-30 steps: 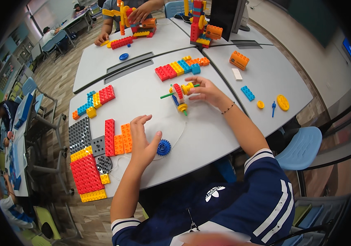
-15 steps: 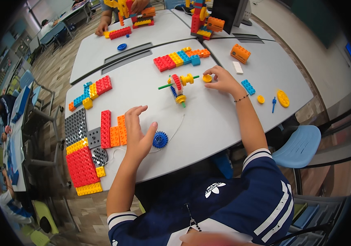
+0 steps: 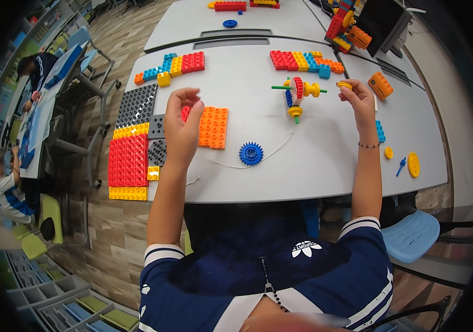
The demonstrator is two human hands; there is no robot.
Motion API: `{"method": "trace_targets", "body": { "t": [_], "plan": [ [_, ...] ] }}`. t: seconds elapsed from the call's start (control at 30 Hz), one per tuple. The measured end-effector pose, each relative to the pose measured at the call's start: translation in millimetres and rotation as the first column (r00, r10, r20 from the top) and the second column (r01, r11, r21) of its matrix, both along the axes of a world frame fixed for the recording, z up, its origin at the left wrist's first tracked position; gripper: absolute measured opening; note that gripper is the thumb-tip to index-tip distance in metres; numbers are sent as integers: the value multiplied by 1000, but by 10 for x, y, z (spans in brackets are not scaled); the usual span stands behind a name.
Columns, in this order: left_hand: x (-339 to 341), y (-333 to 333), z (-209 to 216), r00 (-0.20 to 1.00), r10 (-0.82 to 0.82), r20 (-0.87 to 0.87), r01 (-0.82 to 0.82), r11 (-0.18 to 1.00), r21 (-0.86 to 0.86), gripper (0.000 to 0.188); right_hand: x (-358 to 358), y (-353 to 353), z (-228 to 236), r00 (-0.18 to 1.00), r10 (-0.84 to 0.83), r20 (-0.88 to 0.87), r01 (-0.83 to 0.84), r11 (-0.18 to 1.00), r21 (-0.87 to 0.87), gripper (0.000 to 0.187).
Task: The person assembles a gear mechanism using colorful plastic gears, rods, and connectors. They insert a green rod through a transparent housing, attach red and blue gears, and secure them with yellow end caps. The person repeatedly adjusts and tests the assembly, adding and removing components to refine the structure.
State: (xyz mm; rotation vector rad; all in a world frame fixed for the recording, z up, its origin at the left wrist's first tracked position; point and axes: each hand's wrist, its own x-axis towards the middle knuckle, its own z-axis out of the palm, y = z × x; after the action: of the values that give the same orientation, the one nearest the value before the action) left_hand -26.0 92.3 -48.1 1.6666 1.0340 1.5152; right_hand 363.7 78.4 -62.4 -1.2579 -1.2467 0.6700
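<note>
Your left hand (image 3: 183, 119) half-open, seemingly empty; your right hand (image 3: 359, 103) pinches a yellow round piece (image 3: 345, 84), which a slack fingertip hold could drop onto the bench (image 3: 269, 185).

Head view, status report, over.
Right hand pinching yellow disc. Left hand open, apparently empty. Geared assembly on table, untouched. No obstruction visible between disc and assembly.

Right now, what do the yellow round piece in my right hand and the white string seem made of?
Yellow round piece: probably plastic, from its even, bright colour; finish unclear. White string: likely textile cord, matte, lying loosely curved.
</note>
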Motion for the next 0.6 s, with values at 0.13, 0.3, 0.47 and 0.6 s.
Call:
{"method": "trace_targets", "body": {
  "t": [0.13, 0.3, 0.47, 0.6],
  "plan": [
    [-213, -385, -29, 894, 163, -417, -82, 975, 205, 11, -258, -122, 91, 971, 148, -190, -145, 989, 28, 19],
    [-267, -826, -232, 741, 199, -641, -105, 978, 182, 13, -559, -240, 123, 890, 343, -299, -377, 924, -62, 19],
    [-339, -1025, -322, 641, 283, -713, -203, 959, 198, 16, -822, -353, 86, 833, 469, -293, -521, 844, -129, 20],
    [-433, -1107, -319, 551, 312, -774, -248, 947, 205, 19, -946, -385, 77, 827, 480, -294, -542, 820, -187, 22]
  ]
}}
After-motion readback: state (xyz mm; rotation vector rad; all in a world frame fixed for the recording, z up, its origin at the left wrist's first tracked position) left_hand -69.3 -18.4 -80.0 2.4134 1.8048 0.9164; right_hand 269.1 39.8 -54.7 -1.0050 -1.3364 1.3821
